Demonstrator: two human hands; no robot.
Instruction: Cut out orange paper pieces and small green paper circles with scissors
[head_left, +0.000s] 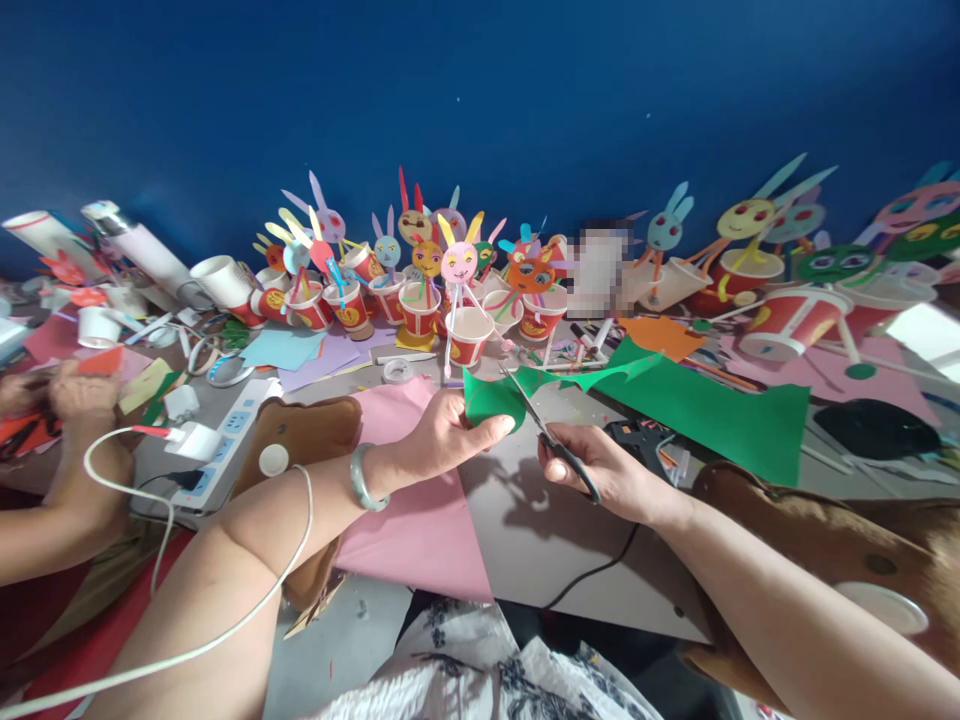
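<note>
My left hand (457, 432) pinches a piece of green paper (491, 397) between thumb and fingers, above the table's middle. Just to its right, my right hand (592, 465) is closed around the handles of dark-handled scissors (562, 450). The scissor blades point up and to the left, against the right side of the green piece. Beyond the blades, a narrow strip of green runs toward a large green sheet (720, 410) on the right. Whether the strip is still joined to the held piece is unclear.
Red-and-white paper cups (469, 340) with paper rabbit figures line the back. Pink paper (420, 520) lies under my left forearm. A power strip (232, 440) and white cable are at left, near another person's hand (82, 390). A black glue gun (637, 445) lies behind my right hand.
</note>
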